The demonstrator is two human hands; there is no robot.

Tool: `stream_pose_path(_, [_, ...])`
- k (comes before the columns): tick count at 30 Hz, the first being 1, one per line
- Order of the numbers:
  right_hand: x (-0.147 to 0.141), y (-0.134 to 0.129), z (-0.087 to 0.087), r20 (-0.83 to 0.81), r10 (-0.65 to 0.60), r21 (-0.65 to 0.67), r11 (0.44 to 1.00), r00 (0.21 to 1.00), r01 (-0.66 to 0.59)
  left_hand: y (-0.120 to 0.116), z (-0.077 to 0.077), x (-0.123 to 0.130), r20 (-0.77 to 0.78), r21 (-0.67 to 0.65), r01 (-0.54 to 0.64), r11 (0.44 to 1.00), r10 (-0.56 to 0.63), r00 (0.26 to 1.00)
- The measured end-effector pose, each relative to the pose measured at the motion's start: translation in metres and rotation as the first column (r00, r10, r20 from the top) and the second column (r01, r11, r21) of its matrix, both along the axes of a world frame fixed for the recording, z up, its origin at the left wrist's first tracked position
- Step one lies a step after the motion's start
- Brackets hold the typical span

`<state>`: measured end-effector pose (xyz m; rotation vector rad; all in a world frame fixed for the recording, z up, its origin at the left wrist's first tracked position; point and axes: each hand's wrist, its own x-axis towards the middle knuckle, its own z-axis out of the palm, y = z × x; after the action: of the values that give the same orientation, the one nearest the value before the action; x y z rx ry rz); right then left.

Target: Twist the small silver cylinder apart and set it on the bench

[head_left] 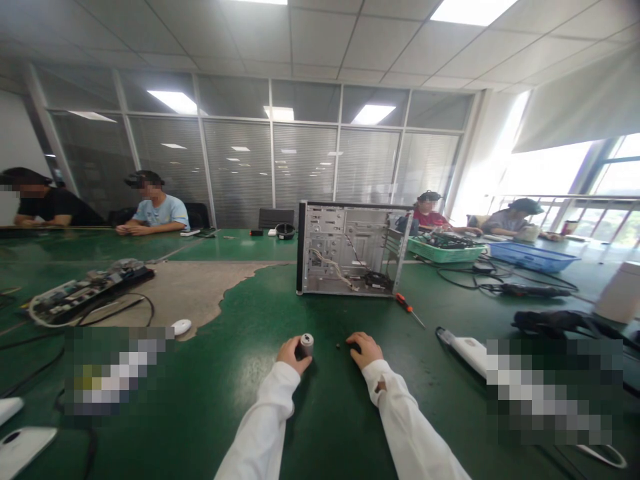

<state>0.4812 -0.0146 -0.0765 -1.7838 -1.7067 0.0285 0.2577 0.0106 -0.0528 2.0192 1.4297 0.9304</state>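
My left hand (291,353) is closed around a small grey cylinder (307,345), which stands upright on the green table (330,413) and has a dark spot on its pale top. My right hand (367,349) rests on the table with its fingers curved and apart, holding nothing. A tiny dark piece (338,345) lies just left of its fingertips; it is too small to name. Beyond both hands stands an opened computer case (350,247), its side off, with loose cables and a black fan inside. A screwdriver (410,309) with a red and black handle lies at the case's right front corner.
At left, a power-strip-like assembly (95,290) with cables lies near a torn patch (185,293) in the green surface. A green basket (443,252), a blue basket (533,257) and black cables (530,290) are at right. Several people sit across the table.
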Motion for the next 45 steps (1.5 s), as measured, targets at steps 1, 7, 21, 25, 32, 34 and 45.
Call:
stream_pose_path(1, [0.000,-0.001,0.002,0.001,-0.005,0.003,1.000,1.000,0.005,0.000,-0.001,0.000,-0.005,0.009,0.003,1.000,-0.003,1.000])
stream_pose_path(7, [-0.022,-0.017,0.031,-0.020,0.129,0.153,0.980,0.991,-0.124,0.000,-0.001,-0.001,-0.022,0.095,0.029,0.995,-0.027,0.999])
stream_pose_path(21, [-0.057,-0.039,0.053,0.083,0.413,0.049,0.907,0.907,-0.417,-0.014,0.007,0.004,-0.169,0.108,0.287,0.952,-0.267,0.949])
stream_pose_path(25, [-0.032,-0.050,0.058,0.137,0.296,0.006,0.954,0.945,-0.300,-0.014,0.010,0.004,-0.120,0.078,0.256,0.963,-0.246,0.962])
stream_pose_path(32, [0.064,-0.075,0.045,0.279,-0.182,-0.095,0.972,0.943,0.216,-0.012,0.012,0.005,-0.121,0.080,0.255,0.964,-0.245,0.962])
stream_pose_path(34, [0.095,-0.083,0.044,0.324,-0.324,-0.150,0.910,0.889,0.386,-0.011,0.012,0.005,-0.128,0.076,0.255,0.964,-0.244,0.961])
stream_pose_path(45, [0.053,-0.070,0.036,0.439,-0.330,0.153,0.944,0.836,0.292,-0.006,0.005,0.004,-0.111,0.080,0.255,0.964,-0.246,0.963])
